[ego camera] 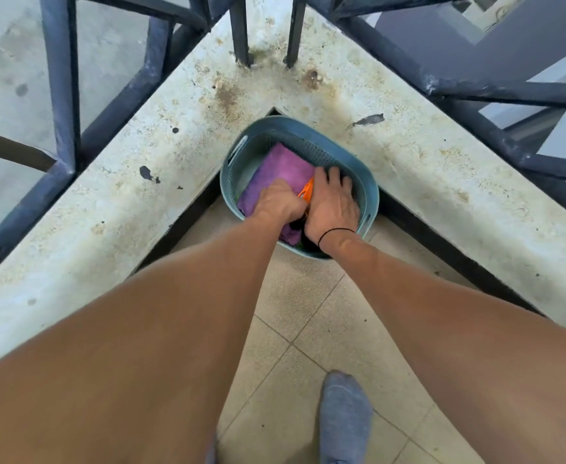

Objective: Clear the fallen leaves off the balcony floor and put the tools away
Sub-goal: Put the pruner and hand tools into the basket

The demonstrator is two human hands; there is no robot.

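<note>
A foot in a grey sock (343, 416) stands on the pale floor tiles (311, 316) at the near edge of the view, and both bare arms stretch forward from there toward the corner of the balcony. In that corner, on the tiles and tucked against the low wall, sits a teal plastic basket (348, 155) with perforated sides. Both hands are down inside it. The left hand (280, 199) lies on a folded purple cloth (281, 169) with its fingers curled under; what they close on is hidden, so I cannot tell its grip. The right hand (333, 204), with a thin black band (335, 233) at the wrist, is spread flat with its fingers straight, pressing down on dark things in the basket's right half. Between the two hands shows a small orange tool (306, 191), touching both. Beyond the basket runs the stained concrete ledge (174, 135) in a V shape, and above it the dark blue metal railing (60, 78).
</note>
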